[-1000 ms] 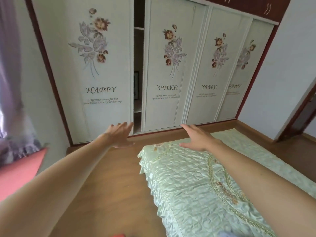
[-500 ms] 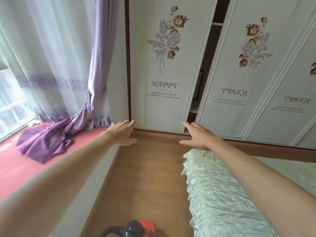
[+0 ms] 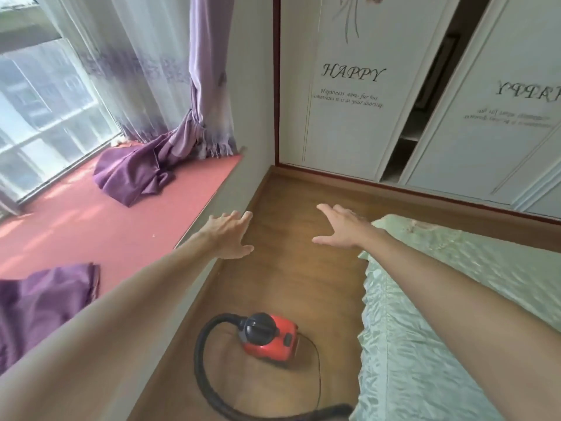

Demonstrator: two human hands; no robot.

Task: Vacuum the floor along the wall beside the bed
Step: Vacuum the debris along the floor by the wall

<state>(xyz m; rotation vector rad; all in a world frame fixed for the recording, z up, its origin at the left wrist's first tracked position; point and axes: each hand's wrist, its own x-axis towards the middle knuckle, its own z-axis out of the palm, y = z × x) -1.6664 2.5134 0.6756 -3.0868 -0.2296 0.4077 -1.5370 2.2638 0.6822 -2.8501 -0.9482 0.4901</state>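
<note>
A small red vacuum cleaner (image 3: 268,338) with a black top sits on the wooden floor (image 3: 291,268) between the low white wall (image 3: 212,287) and the bed (image 3: 449,329). Its black hose (image 3: 206,369) curves left and then toward the bottom edge, where its end is cut off. My left hand (image 3: 229,235) is stretched forward over the wall's edge, fingers spread, holding nothing. My right hand (image 3: 341,227) reaches out above the floor near the bed's corner, also spread and empty. Both hands are well beyond the vacuum cleaner.
A red window ledge (image 3: 91,226) lies to the left with purple curtains (image 3: 142,171) heaped on it. White wardrobe doors (image 3: 343,95) with "HAPPY" lettering close off the far end; one gap stands open. A thin black cord (image 3: 318,369) trails from the vacuum.
The view has swung left and downward, bringing the window ledge and then the whole vacuum cleaner into sight. Both hands stay outstretched and empty.
</note>
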